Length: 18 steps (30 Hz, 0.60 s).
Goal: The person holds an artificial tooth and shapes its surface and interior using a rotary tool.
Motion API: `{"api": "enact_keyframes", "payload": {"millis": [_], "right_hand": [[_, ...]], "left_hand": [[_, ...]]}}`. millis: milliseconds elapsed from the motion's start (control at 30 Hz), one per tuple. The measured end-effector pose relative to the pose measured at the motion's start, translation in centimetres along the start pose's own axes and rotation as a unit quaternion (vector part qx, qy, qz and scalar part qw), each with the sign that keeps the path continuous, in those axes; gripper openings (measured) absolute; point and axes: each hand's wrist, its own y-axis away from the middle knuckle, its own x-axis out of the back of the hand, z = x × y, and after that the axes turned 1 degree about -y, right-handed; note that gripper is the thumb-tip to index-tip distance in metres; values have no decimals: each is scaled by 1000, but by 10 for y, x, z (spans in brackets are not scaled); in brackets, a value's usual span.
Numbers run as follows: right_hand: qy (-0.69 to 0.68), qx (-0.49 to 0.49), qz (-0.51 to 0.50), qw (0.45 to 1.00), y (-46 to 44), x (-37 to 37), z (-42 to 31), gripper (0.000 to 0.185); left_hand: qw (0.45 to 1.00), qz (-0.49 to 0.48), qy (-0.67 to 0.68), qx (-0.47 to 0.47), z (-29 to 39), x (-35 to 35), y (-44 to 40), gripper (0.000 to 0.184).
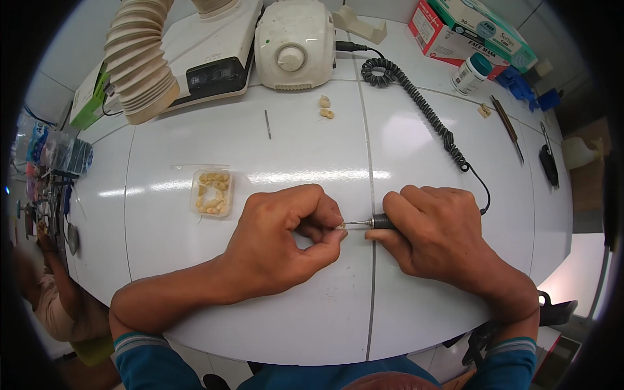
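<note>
My left hand [276, 237] is closed in a pinch, with thumb and fingertips around a small tooth-coloured dental crown [341, 226], mostly hidden by the fingers. My right hand [435, 234] wraps around a black rotary handpiece [382, 221]. Its thin metal bur [357, 223] points left and reaches the crown at my left fingertips; whether it is spinning I cannot tell. A black coiled cord [422, 97] runs from behind the right hand to the white control unit [294, 49]. Left of my left hand, a clear plastic box [211, 193] holds several cream-coloured dental pieces.
At the back stand a ribbed suction hose [138, 58] and a white machine [211, 68]. Small dental pieces [325, 108] and a loose metal bur [268, 124] lie on the white table [312, 149]. Face mask boxes [465, 32], a bottle [470, 75] and a pointed tool [507, 127] are right. Another person [62, 292] sits left.
</note>
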Motion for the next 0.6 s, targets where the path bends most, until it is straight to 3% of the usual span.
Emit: {"api": "enact_keyframes", "payload": {"millis": [600], "right_hand": [[-16,-1,13,1000,2,0,3,41]], "left_hand": [[1000,-14,-18,20,2,1,3,18]]}}
